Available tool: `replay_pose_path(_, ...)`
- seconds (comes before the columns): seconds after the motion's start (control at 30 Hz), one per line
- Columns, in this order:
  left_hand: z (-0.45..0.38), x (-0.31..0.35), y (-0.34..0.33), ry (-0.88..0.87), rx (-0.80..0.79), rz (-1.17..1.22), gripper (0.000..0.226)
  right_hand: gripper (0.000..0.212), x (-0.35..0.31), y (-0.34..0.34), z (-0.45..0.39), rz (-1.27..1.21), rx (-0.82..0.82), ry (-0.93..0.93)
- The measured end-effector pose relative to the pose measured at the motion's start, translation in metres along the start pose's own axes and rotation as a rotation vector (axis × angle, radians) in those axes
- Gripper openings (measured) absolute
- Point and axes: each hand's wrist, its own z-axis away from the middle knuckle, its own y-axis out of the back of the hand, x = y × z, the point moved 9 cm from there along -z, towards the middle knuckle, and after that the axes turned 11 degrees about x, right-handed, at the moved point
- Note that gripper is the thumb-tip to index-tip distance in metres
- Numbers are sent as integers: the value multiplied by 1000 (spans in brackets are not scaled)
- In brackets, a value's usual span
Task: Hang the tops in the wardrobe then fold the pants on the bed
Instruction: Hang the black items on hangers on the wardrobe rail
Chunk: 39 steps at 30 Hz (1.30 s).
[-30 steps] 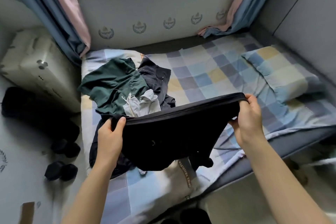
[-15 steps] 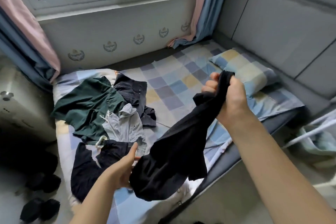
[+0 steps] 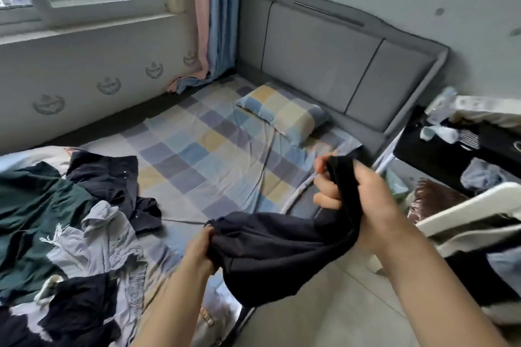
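Note:
A black garment hangs bunched between my two hands over the bed's near edge. My right hand grips its upper end with the fingers curled round the cloth. My left hand holds its lower left edge. On the bed at the left lies a pile of clothes: a dark green garment, a grey one, a dark navy one and another black piece.
A checked pillow lies by the grey padded headboard. A cluttered black stand and a white chair stand at the right. A window and pink-blue curtains line the far wall. Tiled floor shows below.
The view has swung right, toward the headboard. The stretched black garment has been gathered into a bunch, my right hand lower and nearer, my left hand shifted to its lower edge.

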Motion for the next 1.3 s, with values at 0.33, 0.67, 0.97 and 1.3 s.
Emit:
replay_pose_path(0.33, 141, 23, -168, -1030, -107, -845, 45, 29, 66, 215, 26, 1107, 135, -118)
replay_pose_path(0.67, 287, -73, -332, -1053, -666, -915, 44, 74, 37, 376, 55, 1085, 309, -115)
replay_pose_path(0.97, 318, -96, -439, -905, -796, -652, 43, 15, 1, 513, 83, 1001, 644, -7)
replay_pose_path(1.3, 336, -167, -566, -798, -1081, -705, 42, 36, -68, 541, 127, 541, 637, 153)
